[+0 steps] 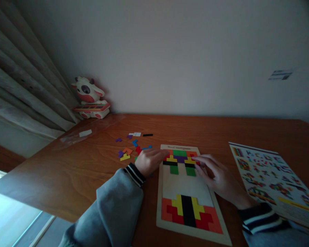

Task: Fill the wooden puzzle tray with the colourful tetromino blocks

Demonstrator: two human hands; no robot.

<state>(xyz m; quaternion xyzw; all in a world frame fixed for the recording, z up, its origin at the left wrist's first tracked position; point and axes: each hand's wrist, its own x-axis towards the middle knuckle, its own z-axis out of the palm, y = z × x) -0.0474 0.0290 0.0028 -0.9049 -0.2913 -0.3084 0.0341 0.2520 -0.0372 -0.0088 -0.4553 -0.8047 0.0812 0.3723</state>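
Observation:
A wooden puzzle board (187, 188) with a pale frame lies before me. Coloured block pieces fill its top and bottom, with bare wood between. My left hand (149, 161) rests over the board's upper left edge, fingers stretched toward the red and yellow pieces there. At the upper right, my right hand (215, 173) has its fingertips on the pieces beside a yellow piece (190, 160), thumb apart from the fingers. Green pieces (190, 171) sit below black bars (170, 163). Near the bottom, a black piece (187, 211) stands between yellow and red ones.
Loose coloured pieces, including a yellow one (125, 157), lie left of the board, with a black bar (147, 135) and white pieces (135, 134) behind. A printed pattern sheet (270, 181) is on the right. A cow toy (91, 99) and plastic wrapper (76, 138) are at the back left.

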